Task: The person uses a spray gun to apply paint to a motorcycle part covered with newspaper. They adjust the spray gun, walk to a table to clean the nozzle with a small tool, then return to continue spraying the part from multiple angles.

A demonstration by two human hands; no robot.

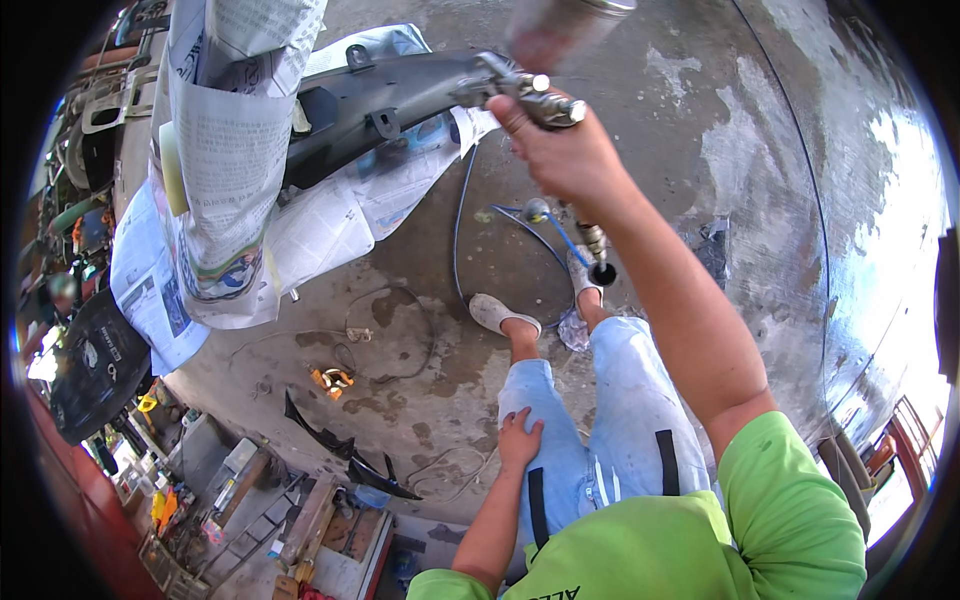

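Note:
My right hand is wrapped round a metal spray gun, held out ahead of me. Its paint cup sits on top, partly cut off by the upper edge. The gun's nozzle end overlaps the far end of a long dark grey vehicle panel; whether they touch I cannot tell. Newspaper sheets wrap and hang around the panel's near end, and more lie under it. Below my right hand the gun's hose fitting points down. My left hand rests on my thigh, fingers spread, holding nothing.
A blue air hose loops on the stained concrete floor by my feet. Black curved trim pieces and a small orange-yellow object lie left of me. Beyond are a black panel and cluttered tools. A dark cable runs along the right.

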